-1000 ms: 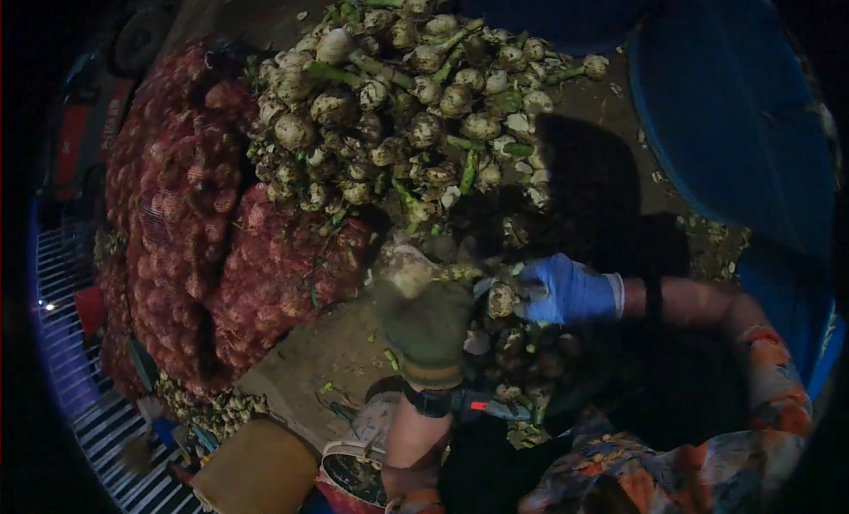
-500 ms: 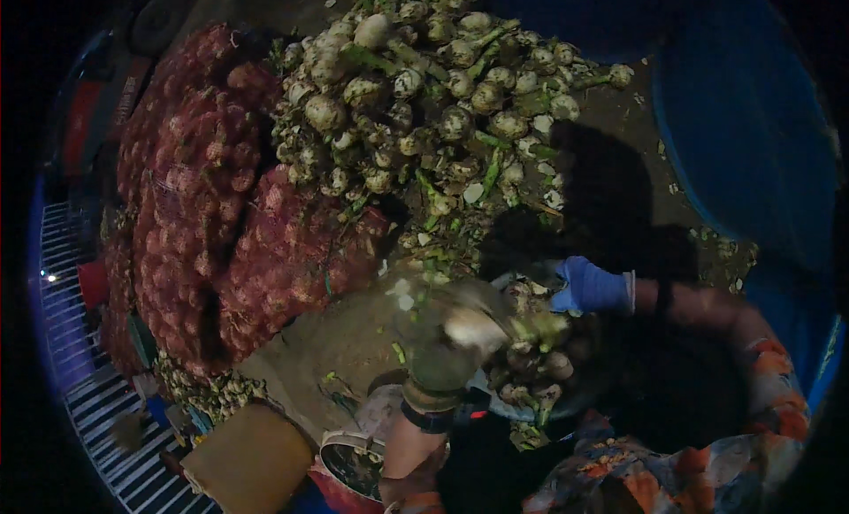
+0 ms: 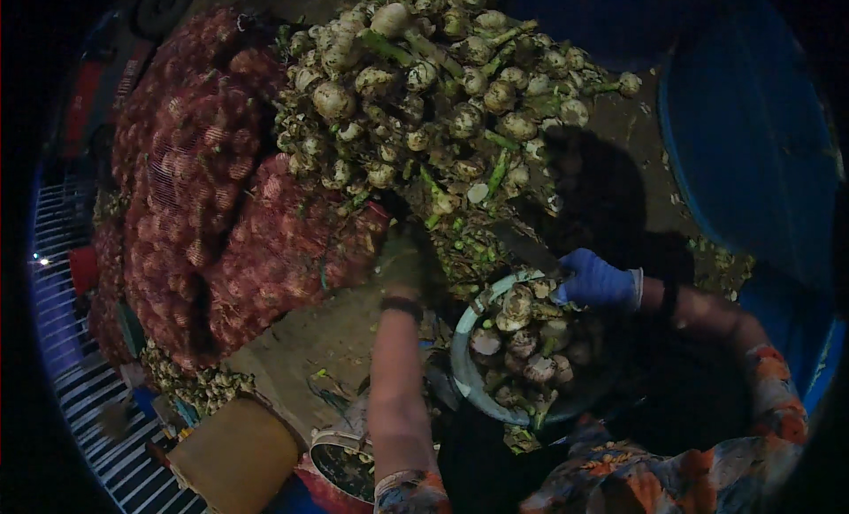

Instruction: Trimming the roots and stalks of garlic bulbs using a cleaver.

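Observation:
My right hand (image 3: 597, 280), in a blue glove, is closed round a knife (image 3: 529, 250) at the far rim of a round, pale-edged tub (image 3: 462, 359). The dark blade points away to the left. In the tub lie several trimmed garlic bulbs (image 3: 523, 344), some purplish. My left hand (image 3: 403, 262), in a dark glove, reaches forward to the near edge of the garlic heap (image 3: 460, 120), close beside a red mesh sack. Shadow and blur hide its fingers. The heaped bulbs are pale and dirty, many with thick green stems.
Red mesh sacks (image 3: 186, 178) full of bulbs stand at the left. Cut stems and scraps (image 3: 478, 257) litter the ground before the heap. A white bucket (image 3: 340, 465) and a tan container (image 3: 234, 461) are at the near left. A large blue tub (image 3: 752, 134) stands at the right.
My left hand has swung forward and left, from beside the tub to the heap's near edge. The tub's contents now show more fully. My right hand stays almost in place with the knife.

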`<state>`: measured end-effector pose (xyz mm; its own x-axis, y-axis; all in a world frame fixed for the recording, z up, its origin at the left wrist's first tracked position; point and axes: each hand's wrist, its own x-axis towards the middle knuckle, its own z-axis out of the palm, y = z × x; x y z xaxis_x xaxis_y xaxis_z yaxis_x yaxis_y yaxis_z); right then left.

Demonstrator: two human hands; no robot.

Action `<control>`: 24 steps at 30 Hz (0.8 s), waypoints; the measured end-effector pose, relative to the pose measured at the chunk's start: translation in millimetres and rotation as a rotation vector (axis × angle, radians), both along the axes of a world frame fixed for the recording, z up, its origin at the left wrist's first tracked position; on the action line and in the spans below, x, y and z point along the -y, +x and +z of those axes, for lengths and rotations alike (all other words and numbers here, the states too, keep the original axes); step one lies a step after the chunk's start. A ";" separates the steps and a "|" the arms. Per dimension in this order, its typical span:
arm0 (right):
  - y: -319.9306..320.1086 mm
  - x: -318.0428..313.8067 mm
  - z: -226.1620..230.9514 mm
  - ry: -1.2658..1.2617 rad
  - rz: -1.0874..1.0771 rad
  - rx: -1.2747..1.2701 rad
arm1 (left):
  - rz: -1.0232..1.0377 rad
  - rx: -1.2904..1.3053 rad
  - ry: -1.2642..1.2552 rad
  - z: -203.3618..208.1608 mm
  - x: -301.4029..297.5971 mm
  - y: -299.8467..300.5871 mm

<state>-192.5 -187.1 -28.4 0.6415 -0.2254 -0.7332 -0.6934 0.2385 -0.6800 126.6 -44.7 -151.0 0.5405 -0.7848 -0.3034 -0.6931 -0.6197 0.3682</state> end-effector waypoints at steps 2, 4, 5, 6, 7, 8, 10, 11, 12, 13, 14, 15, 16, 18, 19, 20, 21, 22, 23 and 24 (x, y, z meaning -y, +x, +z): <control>0.9 3.0 6.5 0.011 -0.041 -0.015 | -0.130 0.218 -0.115 -4.0 -12.9 1.5; -5.3 10.3 12.4 -0.021 -0.061 -0.030 | -0.237 0.365 -0.155 -0.5 -19.9 -14.1; -9.0 13.1 11.8 -0.035 -0.072 -0.042 | -0.216 0.336 -0.107 3.9 -21.0 -25.4; -9.9 13.8 10.8 -0.010 -0.089 -0.029 | -0.179 0.234 -0.138 8.3 -29.3 -27.8; -10.5 14.3 9.1 0.015 -0.105 -0.015 | -0.138 0.135 -0.171 13.8 -37.3 -30.0; -9.8 14.0 8.2 0.040 -0.120 -0.001 | -0.083 -0.050 -0.288 17.8 -46.3 -30.3; -9.7 14.9 9.5 -0.005 -0.124 0.001 | 0.162 -0.480 -0.402 32.4 -52.2 -35.6; -9.7 15.5 9.9 -0.028 -0.126 0.002 | 0.356 -0.721 -0.392 42.3 -56.1 -38.5; -6.5 14.4 12.0 -0.014 -0.136 0.003 | 0.559 -0.948 -0.375 55.3 -61.6 -38.1; -4.1 14.1 15.4 -0.002 -0.147 0.003 | 0.614 -1.137 -0.510 60.4 -66.1 -39.1; -2.0 13.1 16.4 0.011 -0.157 0.002 | 0.664 -1.326 -0.648 64.1 -69.3 -43.0; -3.6 13.5 15.7 0.001 -0.145 -0.004 | 0.687 -1.477 -0.736 70.4 -64.7 -49.2; -3.2 15.3 15.6 -0.009 -0.128 -0.006 | 0.713 -1.626 -0.820 82.6 -59.3 -54.0; -3.4 15.8 14.9 -0.015 -0.112 0.008 | 0.733 -1.843 -0.876 104.4 -48.0 -62.9; -4.3 15.2 14.0 -0.010 -0.114 0.022 | 0.715 -1.903 -0.886 107.1 -48.4 -64.6; -3.6 13.6 13.9 -0.003 -0.113 0.039 | 0.698 -1.959 -0.897 112.0 -50.1 -64.9; -4.0 11.6 13.3 0.011 -0.132 0.047 | 0.679 -2.018 -0.906 116.4 -50.7 -65.9; -5.2 9.5 12.4 0.023 -0.153 0.053 | 0.725 -2.006 -0.900 121.0 -50.6 -68.9; -3.3 6.9 13.3 0.039 -0.170 0.067 | 0.770 -1.985 -0.897 133.7 -50.2 -71.6; -2.6 6.1 14.3 0.046 -0.174 0.072 | 0.815 -1.972 -0.892 138.4 -49.8 -73.9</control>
<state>-195.1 -193.2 -14.1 0.6472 -0.3046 -0.6988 -0.5887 0.3827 -0.7120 52.7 5.1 -12.6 0.2841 -0.8224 -0.4929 0.9457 0.1558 0.2851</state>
